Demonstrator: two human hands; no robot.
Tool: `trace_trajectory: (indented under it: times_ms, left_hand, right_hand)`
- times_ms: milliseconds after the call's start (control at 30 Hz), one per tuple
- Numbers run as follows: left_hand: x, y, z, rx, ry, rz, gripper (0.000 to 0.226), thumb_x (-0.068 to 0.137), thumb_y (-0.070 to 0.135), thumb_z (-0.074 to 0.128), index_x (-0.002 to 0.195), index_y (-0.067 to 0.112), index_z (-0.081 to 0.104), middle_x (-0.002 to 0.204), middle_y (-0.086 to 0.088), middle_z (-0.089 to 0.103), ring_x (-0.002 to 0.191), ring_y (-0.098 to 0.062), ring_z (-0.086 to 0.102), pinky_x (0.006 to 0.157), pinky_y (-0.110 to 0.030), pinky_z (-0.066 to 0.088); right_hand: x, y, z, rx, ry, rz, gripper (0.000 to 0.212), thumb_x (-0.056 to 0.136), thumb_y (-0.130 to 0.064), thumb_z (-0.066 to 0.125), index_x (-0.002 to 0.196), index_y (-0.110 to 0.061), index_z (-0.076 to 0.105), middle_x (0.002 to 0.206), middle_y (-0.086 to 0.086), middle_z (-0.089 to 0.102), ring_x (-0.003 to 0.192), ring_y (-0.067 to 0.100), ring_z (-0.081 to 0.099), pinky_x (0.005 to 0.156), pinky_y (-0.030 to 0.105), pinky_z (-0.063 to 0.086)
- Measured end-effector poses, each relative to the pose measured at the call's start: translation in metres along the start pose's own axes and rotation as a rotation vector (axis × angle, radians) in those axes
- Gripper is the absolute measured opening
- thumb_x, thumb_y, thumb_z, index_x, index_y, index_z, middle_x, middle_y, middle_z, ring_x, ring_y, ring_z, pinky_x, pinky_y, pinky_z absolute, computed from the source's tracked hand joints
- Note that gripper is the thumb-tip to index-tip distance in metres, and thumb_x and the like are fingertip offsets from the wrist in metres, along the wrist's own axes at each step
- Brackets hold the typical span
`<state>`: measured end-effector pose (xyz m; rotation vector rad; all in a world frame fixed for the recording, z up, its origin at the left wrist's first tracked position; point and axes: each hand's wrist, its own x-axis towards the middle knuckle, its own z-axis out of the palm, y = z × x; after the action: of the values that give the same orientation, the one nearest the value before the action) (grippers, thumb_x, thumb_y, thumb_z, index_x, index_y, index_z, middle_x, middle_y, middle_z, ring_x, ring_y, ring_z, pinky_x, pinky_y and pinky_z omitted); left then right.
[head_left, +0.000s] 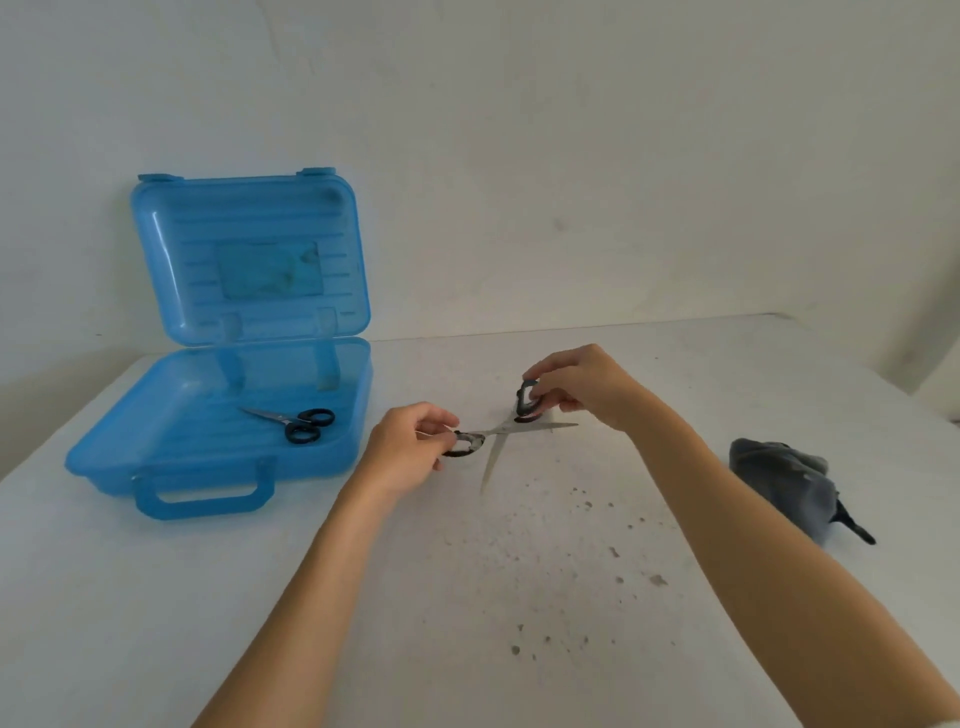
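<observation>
**Scissors (506, 429) held open beside blue case (218, 467)**

The scissors are held just to the right of the blue case, low over the counter (519, 582), with the blades spread wide. One black handle loop is pinched by the curled fingers of the left hand (410, 447), on the side nearer the case. The other loop is gripped by the fingers of the right hand (576, 387), farther from the case. A smaller pair (297, 423) is seen lying inside the open case. A grey cloth (795, 483) is seen well to the right of the case.
</observation>
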<state>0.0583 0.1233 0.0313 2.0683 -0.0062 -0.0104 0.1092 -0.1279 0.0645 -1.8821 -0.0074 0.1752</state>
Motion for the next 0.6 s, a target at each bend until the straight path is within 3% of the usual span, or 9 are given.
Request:
trace_trajectory:
  times_ms: [133,200,300,400,467,600]
  left_hand:
    - [-0.005,0.013,0.006,-0.351,-0.112,-0.053,0.019,0.094,-0.002,0.066,0.107,0.009,0.073,0.099,-0.012,0.073,0.082,-0.019,0.069,0.065,-0.027,0.058]
    - [-0.010,0.023,0.014,-0.418,-0.196,-0.055,0.016,0.097,0.006,0.065,0.112,0.008,0.073,0.100,-0.011,0.075,0.079,-0.017,0.068,0.062,-0.026,0.055]
    - [-0.017,0.039,0.032,-0.319,-0.290,-0.014,0.021,0.100,0.031,0.064,0.111,0.016,0.073,0.096,-0.006,0.078,0.068,-0.016,0.064,0.057,-0.027,0.049]
    - [-0.021,0.055,0.060,-0.124,-0.328,0.091,0.023,0.098,0.043,0.064,0.106,0.025,0.076,0.081,0.002,0.077,0.070,-0.012,0.068,0.067,-0.025,0.050]
    - [-0.023,0.063,0.080,-0.103,-0.365,0.154,0.021,0.097,0.042,0.065,0.101,0.026,0.077,0.077,0.005,0.075,0.074,-0.008,0.068,0.071,-0.023,0.049]
    - [-0.021,0.076,0.107,-0.238,-0.376,0.168,0.018,0.097,0.028,0.069,0.093,0.014,0.079,0.081,-0.003,0.072,0.070,-0.015,0.058,0.061,-0.028,0.046]
  right_hand:
    - [-0.029,0.011,-0.028,0.221,-0.043,0.007,0.021,0.086,0.008,0.071,0.107,0.006,0.073,0.091,0.019,0.076,0.076,0.029,0.075,0.065,0.028,0.048]
    - [-0.040,0.018,-0.039,0.259,-0.041,-0.004,0.023,0.085,0.007,0.073,0.108,0.007,0.072,0.096,0.022,0.076,0.078,0.029,0.075,0.069,0.030,0.049]
    - [-0.054,0.023,-0.053,0.226,-0.061,-0.035,0.019,0.085,0.006,0.074,0.103,0.003,0.075,0.103,0.026,0.075,0.081,0.029,0.075,0.071,0.029,0.052]
    - [-0.066,0.022,-0.067,0.156,-0.073,-0.068,0.018,0.086,0.005,0.074,0.104,0.001,0.076,0.103,0.023,0.077,0.081,0.026,0.074,0.070,0.026,0.055]
    - [-0.073,0.020,-0.075,0.090,-0.079,-0.087,0.019,0.086,0.005,0.074,0.105,0.002,0.076,0.102,0.022,0.077,0.081,0.024,0.074,0.073,0.027,0.057]
    - [-0.083,0.018,-0.089,0.010,-0.077,-0.120,0.016,0.085,0.003,0.077,0.100,-0.001,0.078,0.097,0.017,0.079,0.080,0.022,0.074,0.079,0.031,0.057]
